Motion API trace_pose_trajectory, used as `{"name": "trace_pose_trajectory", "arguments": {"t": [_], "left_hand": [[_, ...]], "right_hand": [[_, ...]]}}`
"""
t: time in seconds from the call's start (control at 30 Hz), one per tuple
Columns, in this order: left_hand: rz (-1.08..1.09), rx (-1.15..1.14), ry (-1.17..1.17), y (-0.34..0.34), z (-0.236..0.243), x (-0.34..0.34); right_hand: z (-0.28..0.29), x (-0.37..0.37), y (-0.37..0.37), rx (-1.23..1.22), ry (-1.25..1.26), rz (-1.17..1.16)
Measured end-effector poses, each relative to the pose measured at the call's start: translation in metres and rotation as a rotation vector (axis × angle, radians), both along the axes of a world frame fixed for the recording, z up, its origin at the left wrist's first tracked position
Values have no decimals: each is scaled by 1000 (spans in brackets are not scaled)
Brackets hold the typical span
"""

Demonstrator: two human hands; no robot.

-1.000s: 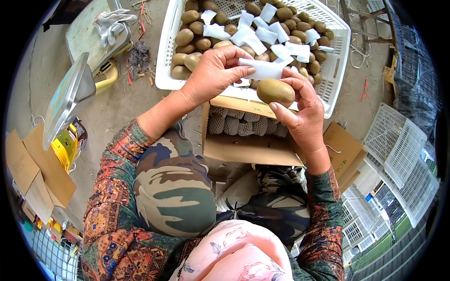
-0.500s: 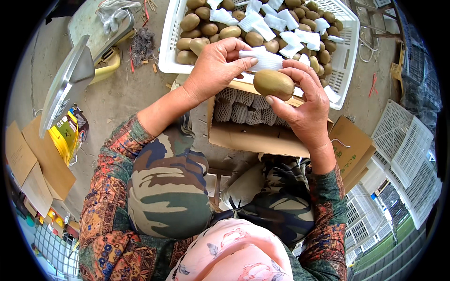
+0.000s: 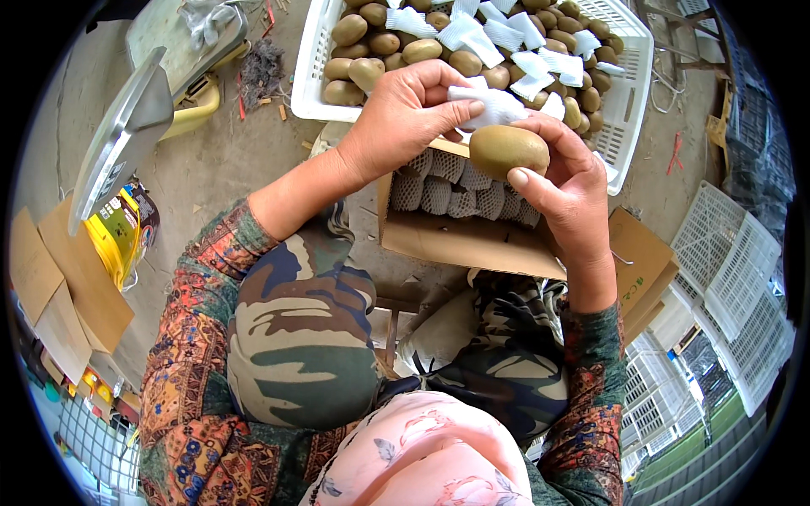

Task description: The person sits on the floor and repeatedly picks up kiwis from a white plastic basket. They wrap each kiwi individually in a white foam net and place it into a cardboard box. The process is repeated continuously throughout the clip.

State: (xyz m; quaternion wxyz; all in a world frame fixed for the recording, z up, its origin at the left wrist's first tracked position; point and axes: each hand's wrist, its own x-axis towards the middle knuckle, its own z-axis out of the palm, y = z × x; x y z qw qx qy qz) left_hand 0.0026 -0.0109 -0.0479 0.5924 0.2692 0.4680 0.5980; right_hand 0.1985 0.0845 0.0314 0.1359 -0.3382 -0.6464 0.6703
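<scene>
A brown kiwifruit [image 3: 509, 150] sits between the thumb and fingers of my right hand [image 3: 567, 173]. My left hand [image 3: 405, 118] pinches a white foam net sleeve [image 3: 489, 107], whose far end lies close to the right fingertips just behind the fruit. Beneath both hands, a cardboard box [image 3: 468, 245] holds rows of kiwifruit in foam sleeves [image 3: 462, 202]. Beyond it, a white plastic crate [image 3: 315, 97] is full of bare kiwifruit [image 3: 422, 51] with loose foam sleeves [image 3: 504, 35] scattered on top.
At the far left stands a platform scale [image 3: 126, 118] with grey gloves [image 3: 207, 24] on its plate. Open cardboard [image 3: 80, 270] and a yellow package [image 3: 116, 229] lie to the left. Stacked white crates [image 3: 734, 261] and a cardboard flap [image 3: 634, 268] are on the right.
Both hands have shifted slightly to the right in the picture, as have the box and crate. The sleeve is more bunched up in the left fingers.
</scene>
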Motion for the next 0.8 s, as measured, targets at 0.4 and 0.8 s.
{"name": "trace_pose_trajectory", "arguments": {"t": [0.4,0.8], "left_hand": [[-129,-70,-237,-1,12,-1],[-78,126,174,-15,25,34]], "right_hand": [[-9,11,-7,-286,184,-164],[3,10,-30,571,-251,-296]]}}
